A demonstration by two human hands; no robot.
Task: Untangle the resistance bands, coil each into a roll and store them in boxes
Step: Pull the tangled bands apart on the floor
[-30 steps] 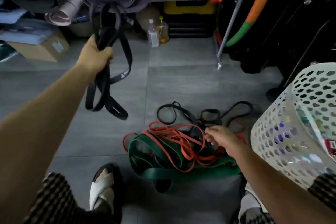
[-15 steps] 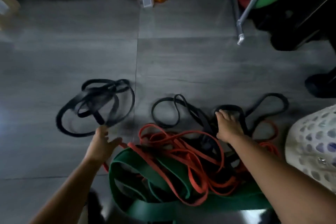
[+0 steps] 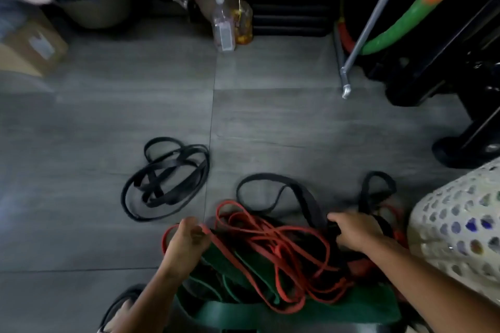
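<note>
Grey floor [image 3: 270, 116]: left hand [image 3: 186, 240] pinches red band [image 3: 276, 248], right hand [image 3: 357, 232] grips black band [image 3: 305, 197]; bottle label [image 3: 224, 38] blurred.

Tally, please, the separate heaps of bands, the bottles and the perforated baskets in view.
Band heaps: 2, the loose black bundle and the tangled pile
Bottles: 2, the clear bottle and the yellow-capped bottle
Baskets: 1, the white basket
Total: 5
</note>
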